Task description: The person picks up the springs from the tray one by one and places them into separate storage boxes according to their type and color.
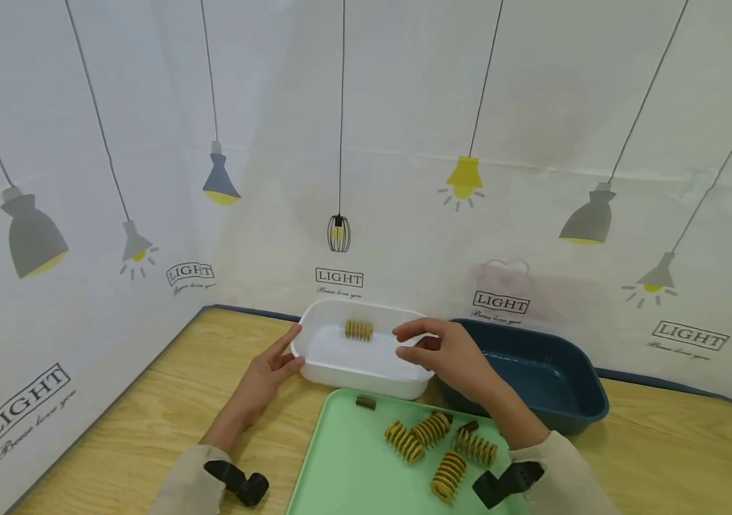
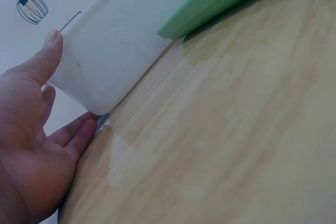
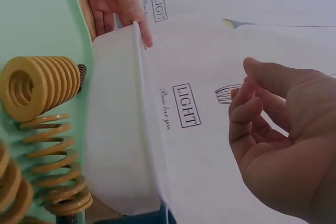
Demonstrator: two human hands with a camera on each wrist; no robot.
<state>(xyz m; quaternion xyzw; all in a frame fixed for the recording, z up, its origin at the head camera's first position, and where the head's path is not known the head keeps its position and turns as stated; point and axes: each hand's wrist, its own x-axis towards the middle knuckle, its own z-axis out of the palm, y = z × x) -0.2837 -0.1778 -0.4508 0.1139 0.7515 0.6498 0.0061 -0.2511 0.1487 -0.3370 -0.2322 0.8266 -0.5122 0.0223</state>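
Observation:
My left hand [image 1: 260,384] touches the left end of a white plastic bin [image 1: 366,379], its thumb and fingers spread along the wall; in the left wrist view the thumb [image 2: 48,56] lies against the bin's side. Inside the bin lies one yellow coil spring [image 1: 358,330]. Above the bin's right end hovers my right hand [image 1: 462,361], fingers loosely bent and nothing visible between them. A light green tray [image 1: 334,458] in front holds several yellow springs [image 1: 448,476] and some small dark springs [image 1: 366,403]. The right wrist view shows a yellow spring [image 3: 42,87] up close.
A dark blue bin [image 1: 572,386] stands right of the white one, partly behind my right forearm. All of this is on a wood-grain table [image 1: 211,372]. A white sheet [image 1: 398,179] printed with lamps rises behind the table and along its left side.

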